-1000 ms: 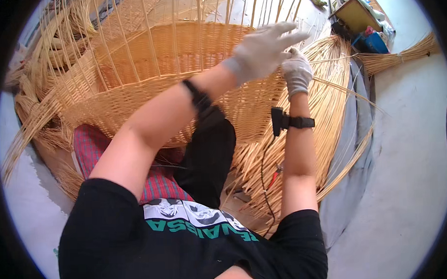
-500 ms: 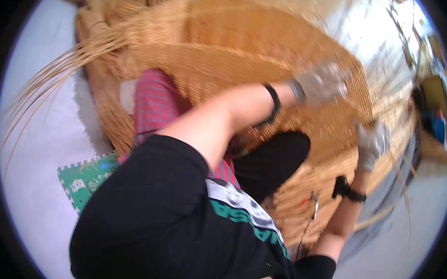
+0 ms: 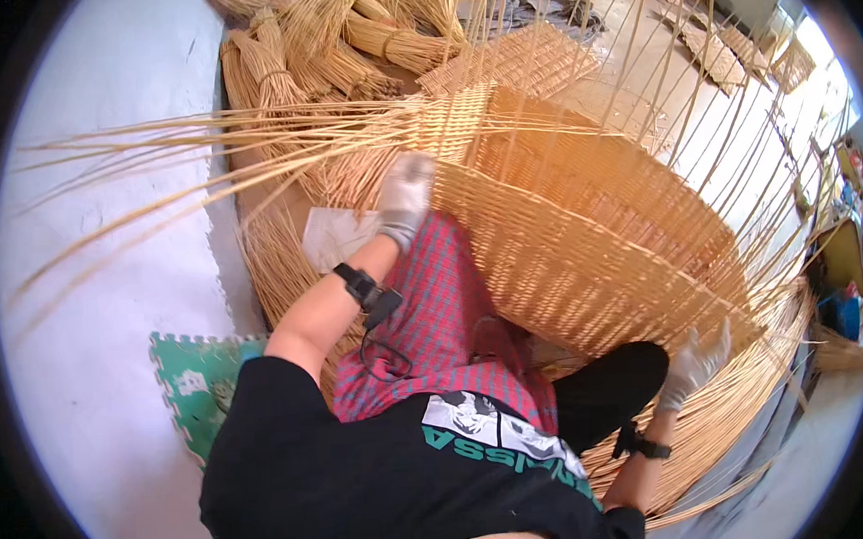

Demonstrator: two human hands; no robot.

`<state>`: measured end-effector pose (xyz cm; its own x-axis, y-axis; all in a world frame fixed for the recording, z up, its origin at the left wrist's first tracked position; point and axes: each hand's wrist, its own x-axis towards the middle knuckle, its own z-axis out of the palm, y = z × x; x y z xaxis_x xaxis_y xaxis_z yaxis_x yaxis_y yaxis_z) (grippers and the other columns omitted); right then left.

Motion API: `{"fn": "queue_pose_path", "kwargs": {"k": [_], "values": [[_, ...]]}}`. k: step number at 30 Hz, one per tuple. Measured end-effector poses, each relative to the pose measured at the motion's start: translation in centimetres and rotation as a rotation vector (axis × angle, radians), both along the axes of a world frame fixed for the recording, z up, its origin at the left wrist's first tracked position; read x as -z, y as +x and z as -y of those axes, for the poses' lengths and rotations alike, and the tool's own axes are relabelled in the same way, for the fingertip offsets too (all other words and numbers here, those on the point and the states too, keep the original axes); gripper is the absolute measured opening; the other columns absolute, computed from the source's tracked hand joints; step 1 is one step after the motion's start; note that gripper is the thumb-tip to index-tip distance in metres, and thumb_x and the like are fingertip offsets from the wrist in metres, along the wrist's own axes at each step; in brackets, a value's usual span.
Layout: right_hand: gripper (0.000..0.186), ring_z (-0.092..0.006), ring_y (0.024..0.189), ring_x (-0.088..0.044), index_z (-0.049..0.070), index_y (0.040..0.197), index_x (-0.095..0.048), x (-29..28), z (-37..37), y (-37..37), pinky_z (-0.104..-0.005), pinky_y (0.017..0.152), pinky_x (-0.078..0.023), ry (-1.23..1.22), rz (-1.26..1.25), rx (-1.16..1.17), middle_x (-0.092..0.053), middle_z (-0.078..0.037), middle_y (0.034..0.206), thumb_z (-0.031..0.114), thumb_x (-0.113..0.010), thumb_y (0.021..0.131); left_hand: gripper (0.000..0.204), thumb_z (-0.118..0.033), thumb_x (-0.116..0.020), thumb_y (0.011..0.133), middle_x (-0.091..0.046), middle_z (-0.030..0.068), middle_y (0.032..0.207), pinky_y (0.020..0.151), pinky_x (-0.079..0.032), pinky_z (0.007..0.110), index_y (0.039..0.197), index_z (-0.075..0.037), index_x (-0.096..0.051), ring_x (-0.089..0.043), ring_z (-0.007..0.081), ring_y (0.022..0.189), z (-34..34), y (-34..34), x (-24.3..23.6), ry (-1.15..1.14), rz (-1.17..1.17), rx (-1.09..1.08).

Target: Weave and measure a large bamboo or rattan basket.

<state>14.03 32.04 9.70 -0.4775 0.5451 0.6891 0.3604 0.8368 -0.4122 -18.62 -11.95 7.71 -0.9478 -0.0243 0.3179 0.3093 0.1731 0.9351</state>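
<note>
A long, shallow wicker basket [image 3: 583, 250] of tan woven strands lies tilted across my knees, its hollow facing away from me. My left hand [image 3: 407, 196], in a pale glove and slightly blurred, is closed at the basket's near left corner, beside a spray of loose strands [image 3: 256, 152]. At the near right corner is my gloved right hand [image 3: 696, 367], its thumb and fingers apart against the weave. Long upright stakes [image 3: 721, 117] rise from the far rim.
Tied bundles of wicker rods [image 3: 405, 47] lie at the back left, next to a flat woven panel [image 3: 519, 62]. More loose rods [image 3: 731, 421] spread at the right. A white wall [image 3: 108, 252] and a green foam mat [image 3: 203, 382] are on my left.
My left hand has swung from over the basket's right part to its left corner. My right hand has moved down slightly. The basket has shifted right and lower in view.
</note>
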Motion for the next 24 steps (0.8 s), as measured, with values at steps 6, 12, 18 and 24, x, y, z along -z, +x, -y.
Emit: {"fn": "queue_pose_path", "kwargs": {"k": [6,12,18,24], "values": [[0.032,-0.0298,0.12,-0.06,0.015,0.117,-0.071,-3.1,22.2,-15.3,-0.0401,0.103,-0.049,-0.197,0.307,-0.932,-0.066,-0.01,0.125,0.01,-0.071,0.085,0.02,-0.01,-0.071,0.094,-0.071,0.0055,0.088,0.054,-0.056,0.028,0.11,0.001,-0.065,-0.066,0.0143,0.061,12.1,-6.8,1.2,0.164,0.147,-0.259],[0.051,-0.0335,0.118,-0.061,0.018,0.128,-0.066,-9.5,41.0,-23.8,-0.0448,0.099,-0.051,-0.168,0.059,-1.539,-0.063,-0.013,0.128,0.023,-0.078,0.079,0.043,-0.02,-0.072,0.095,-0.063,0.0112,0.121,0.09,-0.052,0.034,0.131,-0.004,-0.056,-0.061,0.0212,0.106,13.8,-4.0,-0.2,0.211,0.224,0.04],[0.042,-0.0326,0.105,-0.063,0.016,0.111,-0.068,-8.4,46.7,-28.1,-0.0458,0.091,-0.051,0.042,0.162,-1.83,-0.065,-0.011,0.111,0.033,-0.078,0.074,0.054,-0.025,-0.072,0.094,-0.056,0.0129,0.135,0.116,-0.039,0.039,0.14,-0.005,-0.051,-0.053,0.024,0.129,14.8,-2.0,-4.7,0.163,0.155,0.407],[0.025,-0.0318,0.072,-0.065,0.014,0.078,-0.067,-7.7,40.8,-22.4,-0.0456,0.066,-0.052,-0.029,0.403,-1.688,-0.063,-0.007,0.07,0.037,-0.075,0.083,0.032,-0.019,-0.057,0.103,-0.068,0.0109,0.093,0.115,-0.041,0.04,0.131,-0.003,-0.057,-0.069,0.0239,0.099,8.2,-7.3,-9.9,0.085,-0.377,0.347]]}}
